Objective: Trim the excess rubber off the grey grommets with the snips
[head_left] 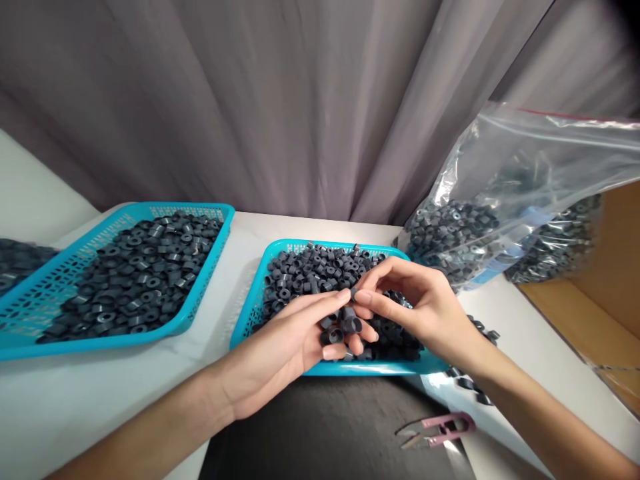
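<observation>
My left hand (285,347) lies palm up over the near edge of the middle blue basket (260,310), cupping several small dark grey rubber rings (343,327) on its fingers. My right hand (415,307) hovers just above those rings, thumb and forefinger pinched together at one ring by my left fingertips. The basket under both hands is heaped with the same dark rings (310,267).
A second blue basket (45,280) of rings sits at left, with more rings at the far left edge. A clear zip bag (500,200) of rings leans at right over a cardboard box (590,293). Pink thread snips (440,429) and loose rings (473,390) lie nearby.
</observation>
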### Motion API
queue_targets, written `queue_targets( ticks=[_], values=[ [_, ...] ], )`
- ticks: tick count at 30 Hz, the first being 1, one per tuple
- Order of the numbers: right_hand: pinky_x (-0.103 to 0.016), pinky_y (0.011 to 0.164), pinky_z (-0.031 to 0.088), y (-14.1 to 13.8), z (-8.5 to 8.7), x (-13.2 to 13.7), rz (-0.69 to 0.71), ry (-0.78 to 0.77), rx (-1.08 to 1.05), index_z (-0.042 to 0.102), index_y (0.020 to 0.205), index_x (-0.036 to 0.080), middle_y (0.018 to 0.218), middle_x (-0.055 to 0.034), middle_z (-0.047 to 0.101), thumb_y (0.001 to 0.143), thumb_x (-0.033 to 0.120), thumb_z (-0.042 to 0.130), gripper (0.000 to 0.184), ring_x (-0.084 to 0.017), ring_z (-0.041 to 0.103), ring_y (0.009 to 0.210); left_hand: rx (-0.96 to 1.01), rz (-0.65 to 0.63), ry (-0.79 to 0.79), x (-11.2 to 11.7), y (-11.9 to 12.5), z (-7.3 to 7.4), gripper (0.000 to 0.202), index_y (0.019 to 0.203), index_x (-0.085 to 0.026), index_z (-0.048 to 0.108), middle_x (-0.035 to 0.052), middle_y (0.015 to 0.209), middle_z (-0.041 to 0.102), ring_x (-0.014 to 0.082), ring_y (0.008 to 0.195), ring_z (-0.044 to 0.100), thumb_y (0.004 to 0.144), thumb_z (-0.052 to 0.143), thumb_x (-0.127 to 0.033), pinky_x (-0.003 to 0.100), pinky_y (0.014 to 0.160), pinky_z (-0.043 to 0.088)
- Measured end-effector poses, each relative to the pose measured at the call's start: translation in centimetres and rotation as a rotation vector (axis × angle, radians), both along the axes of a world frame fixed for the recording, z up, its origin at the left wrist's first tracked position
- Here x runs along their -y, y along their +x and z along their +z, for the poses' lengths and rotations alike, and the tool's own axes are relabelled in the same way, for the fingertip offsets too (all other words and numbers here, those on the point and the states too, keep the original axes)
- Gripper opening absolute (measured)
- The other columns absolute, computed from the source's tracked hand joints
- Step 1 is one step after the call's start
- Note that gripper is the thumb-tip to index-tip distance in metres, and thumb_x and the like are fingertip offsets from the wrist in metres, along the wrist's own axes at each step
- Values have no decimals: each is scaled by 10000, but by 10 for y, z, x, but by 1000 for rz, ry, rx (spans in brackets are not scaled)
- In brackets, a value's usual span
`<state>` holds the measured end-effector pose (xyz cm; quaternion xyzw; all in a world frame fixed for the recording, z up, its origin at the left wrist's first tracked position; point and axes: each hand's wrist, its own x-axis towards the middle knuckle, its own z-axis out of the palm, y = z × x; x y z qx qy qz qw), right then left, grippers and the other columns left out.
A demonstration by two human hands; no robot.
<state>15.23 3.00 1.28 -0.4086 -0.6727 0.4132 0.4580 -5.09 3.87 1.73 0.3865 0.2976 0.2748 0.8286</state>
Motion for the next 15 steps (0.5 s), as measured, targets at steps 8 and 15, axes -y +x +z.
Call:
queue_targets(
  ticks=[8, 15],
  values=[
    [-236, 730, 513, 0, -5, -4, 23, -94, -98, 686, 923, 178, 861, -12, 683, 888, 317, 761, 161, -122, 625, 791, -33, -5, 28, -1, -2, 2, 309, 901, -126, 705, 47, 871, 676, 93, 727, 552, 1019, 546, -363, 196, 653, 425],
    [-233, 694, 537, 0, -6, -7, 98, -220, -237, 727, 1074, 203, 889, -16, 675, 903, 309, 737, 202, -122, 622, 789, -61, -11, 24, 0, -4, 8, 262, 913, -159, 707, 42, 902, 653, 133, 838, 601, 1009, 564, -356, 225, 738, 480]
  ],
)
